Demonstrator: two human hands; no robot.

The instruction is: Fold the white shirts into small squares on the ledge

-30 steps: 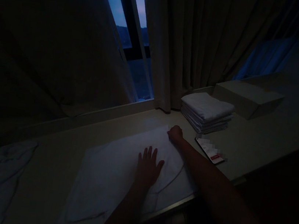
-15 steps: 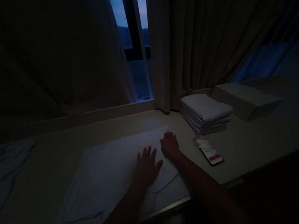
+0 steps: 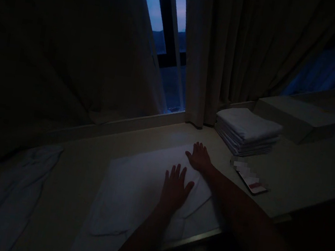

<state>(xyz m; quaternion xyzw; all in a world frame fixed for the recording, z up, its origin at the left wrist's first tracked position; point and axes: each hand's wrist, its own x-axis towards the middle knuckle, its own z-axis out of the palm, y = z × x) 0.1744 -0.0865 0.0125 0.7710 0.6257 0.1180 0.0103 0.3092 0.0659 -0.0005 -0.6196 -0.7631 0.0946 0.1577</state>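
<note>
A white cloth (image 3: 133, 191) lies spread on the pale ledge, with folded layers and creases along its near side. My left hand (image 3: 175, 189) rests flat on its middle right part, fingers spread. Farther up, at the cloth's far right corner, my right hand (image 3: 199, 157) lies palm down with its fingers stretched out. Neither hand grips anything. Dim light hides the cloth's finer details, and my left forearm covers part of its near edge.
To the right stand a stack of folded white cloths (image 3: 248, 130), a phone (image 3: 251, 181) and a pale box (image 3: 300, 115). Another crumpled white cloth (image 3: 10, 199) lies at left. Curtains (image 3: 216, 57) hang behind the ledge (image 3: 82, 155), whose front edge drops into darkness.
My view has turned slightly left, so everything appears farther right. Both hands stay flat on the cloth, with at most a small slide across it.
</note>
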